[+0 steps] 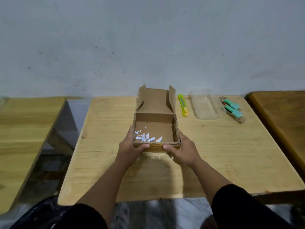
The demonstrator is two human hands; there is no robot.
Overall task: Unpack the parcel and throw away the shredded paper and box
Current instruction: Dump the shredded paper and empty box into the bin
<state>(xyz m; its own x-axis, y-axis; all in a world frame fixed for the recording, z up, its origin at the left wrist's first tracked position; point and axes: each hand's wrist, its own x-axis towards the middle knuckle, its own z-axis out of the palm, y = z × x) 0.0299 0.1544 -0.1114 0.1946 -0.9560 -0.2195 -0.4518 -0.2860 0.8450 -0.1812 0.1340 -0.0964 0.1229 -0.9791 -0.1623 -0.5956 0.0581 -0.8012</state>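
An open brown cardboard box [155, 117] sits in the middle of the wooden table, its lid flap standing up at the back. A few white scraps of shredded paper [145, 138] lie on its floor near the front left. My left hand [130, 147] grips the box's front left corner, thumb on the front wall. My right hand [183, 150] grips the front right corner the same way. Two teal bottles in a small tray [232, 109] lie on the table at the far right.
A yellow-green utility knife [183, 105] lies just right of the box. A clear plastic cover [203, 104] lies beside it. Another wooden table [21, 129] stands to the left across a gap, a darker one [283, 113] to the right. A black bag [39, 215] shows at bottom left.
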